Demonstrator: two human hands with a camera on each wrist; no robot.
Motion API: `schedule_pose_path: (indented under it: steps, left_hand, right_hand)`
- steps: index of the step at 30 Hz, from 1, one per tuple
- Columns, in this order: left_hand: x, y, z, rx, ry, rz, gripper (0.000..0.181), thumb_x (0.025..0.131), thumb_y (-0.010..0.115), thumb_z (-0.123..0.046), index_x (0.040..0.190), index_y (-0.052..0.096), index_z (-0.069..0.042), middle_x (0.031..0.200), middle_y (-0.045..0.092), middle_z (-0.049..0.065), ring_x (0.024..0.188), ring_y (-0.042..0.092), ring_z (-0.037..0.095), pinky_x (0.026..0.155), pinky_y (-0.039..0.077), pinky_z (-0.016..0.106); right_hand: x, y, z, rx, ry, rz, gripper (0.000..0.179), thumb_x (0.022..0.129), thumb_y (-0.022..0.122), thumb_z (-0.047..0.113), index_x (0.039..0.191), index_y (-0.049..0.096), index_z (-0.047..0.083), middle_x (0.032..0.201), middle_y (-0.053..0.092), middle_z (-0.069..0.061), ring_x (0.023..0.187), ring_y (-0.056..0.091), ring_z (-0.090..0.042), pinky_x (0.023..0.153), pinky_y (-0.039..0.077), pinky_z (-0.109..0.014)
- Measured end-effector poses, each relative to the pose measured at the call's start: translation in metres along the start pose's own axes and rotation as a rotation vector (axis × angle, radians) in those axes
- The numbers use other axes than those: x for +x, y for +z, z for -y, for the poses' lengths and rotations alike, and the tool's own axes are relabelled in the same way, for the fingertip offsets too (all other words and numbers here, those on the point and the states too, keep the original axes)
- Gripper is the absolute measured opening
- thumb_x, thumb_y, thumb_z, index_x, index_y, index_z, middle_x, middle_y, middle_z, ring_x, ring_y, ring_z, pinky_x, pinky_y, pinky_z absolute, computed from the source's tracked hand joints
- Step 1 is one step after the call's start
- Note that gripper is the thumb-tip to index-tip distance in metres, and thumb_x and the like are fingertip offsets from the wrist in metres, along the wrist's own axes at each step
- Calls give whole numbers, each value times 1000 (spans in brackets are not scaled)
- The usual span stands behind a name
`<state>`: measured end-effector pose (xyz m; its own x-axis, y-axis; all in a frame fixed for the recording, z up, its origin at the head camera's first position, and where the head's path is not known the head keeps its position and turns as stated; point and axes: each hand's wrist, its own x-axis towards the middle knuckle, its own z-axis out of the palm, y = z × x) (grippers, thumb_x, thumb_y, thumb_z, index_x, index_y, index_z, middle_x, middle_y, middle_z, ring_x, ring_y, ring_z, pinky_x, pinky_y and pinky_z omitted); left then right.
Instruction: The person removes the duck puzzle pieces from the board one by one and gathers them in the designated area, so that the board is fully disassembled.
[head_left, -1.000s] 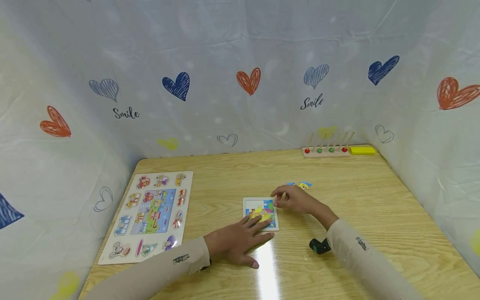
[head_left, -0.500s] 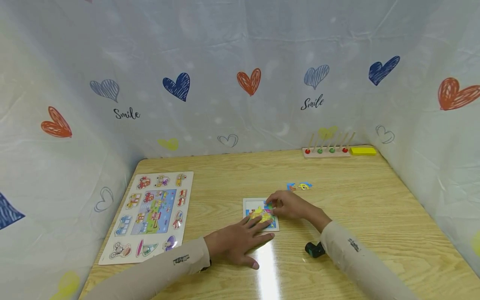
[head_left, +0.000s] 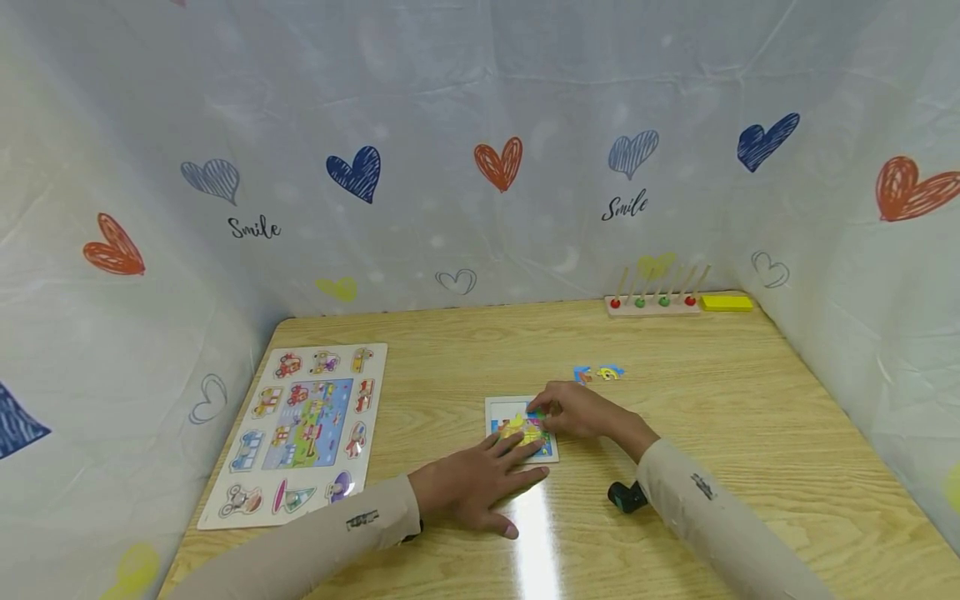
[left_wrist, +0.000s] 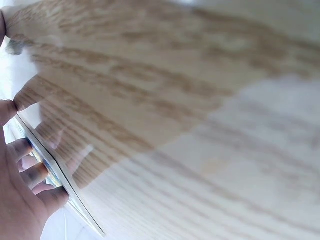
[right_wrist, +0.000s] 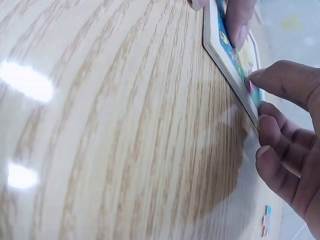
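A small square jigsaw puzzle (head_left: 498,406) in a white-edged tray lies on the table, its picture mostly yellow, blue and pink. Spread over its lower part is my left hand (head_left: 480,483), fingers straight and resting on the pieces. My right hand (head_left: 581,410) is at the tray's upper right, thumb and finger bent around a blue-green puzzle piece (head_left: 534,408). In the right wrist view the thumb (right_wrist: 280,77) touches the picture, while the other fingers curl by the tray edge (right_wrist: 225,65). The upper left of the tray shows bare white. Fingers hide much of the picture.
Two loose puzzle pieces (head_left: 610,372) lie behind the right hand. A large vehicle peg puzzle board (head_left: 378,367) is on the left. At the back right stand a peg rack with beads (head_left: 652,307) and a yellow block (head_left: 726,302). A black object (head_left: 626,497) sits by the right sleeve.
My right hand has shifted left from the tray's right edge onto its upper-right piece, uncovering the loose pieces behind. My left hand has stayed put.
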<state>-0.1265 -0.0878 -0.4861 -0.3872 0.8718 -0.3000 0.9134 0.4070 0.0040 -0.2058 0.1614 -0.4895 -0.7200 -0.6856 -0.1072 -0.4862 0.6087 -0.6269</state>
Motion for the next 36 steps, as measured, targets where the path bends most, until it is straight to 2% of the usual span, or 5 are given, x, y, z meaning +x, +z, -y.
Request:
schedule_pose_path:
  steps: [12, 18, 25, 32, 36]
  left_hand:
    - [0, 0, 0, 23, 4, -17, 87, 95, 29, -77, 163, 14, -26, 170, 5, 8, 156, 11, 35, 124, 19, 53]
    - [0, -1, 0, 8, 8, -21, 86, 95, 32, -76, 163, 15, -25, 170, 5, 8, 156, 11, 36, 123, 19, 54]
    - [-1, -3, -1, -5, 8, -19, 86, 96, 34, -74, 163, 16, -24, 170, 5, 9, 156, 10, 36, 123, 19, 54]
    - [-1, -6, -1, -4, -3, 9, 86, 96, 33, -74, 163, 13, -25, 170, 4, 8, 156, 9, 35, 124, 19, 52]
    - [-2, -5, -2, -8, 2, -13, 86, 96, 34, -74, 163, 15, -25, 170, 6, 9, 156, 11, 35, 124, 19, 53]
  right_hand:
    - [3, -1, 5, -45, 21, 2, 24, 94, 71, 16, 117, 74, 11, 101, 60, -2, 82, 53, -11, 72, 48, -27]
    - [4, 0, 6, -19, 41, -15, 21, 92, 72, 13, 113, 74, 12, 115, 54, -6, 82, 50, -13, 73, 46, -27]
    - [4, 1, 4, -10, -4, -34, 19, 93, 72, 12, 111, 73, 11, 123, 55, -8, 81, 51, -10, 72, 48, -24]
    - [4, 1, 5, -43, 30, -44, 45, 92, 73, 15, 134, 62, 8, 115, 57, -5, 76, 49, -10, 67, 44, -24]
    - [4, 0, 7, -37, 47, -39, 46, 91, 74, 14, 135, 62, 6, 115, 57, -6, 75, 49, -10, 66, 44, -23]
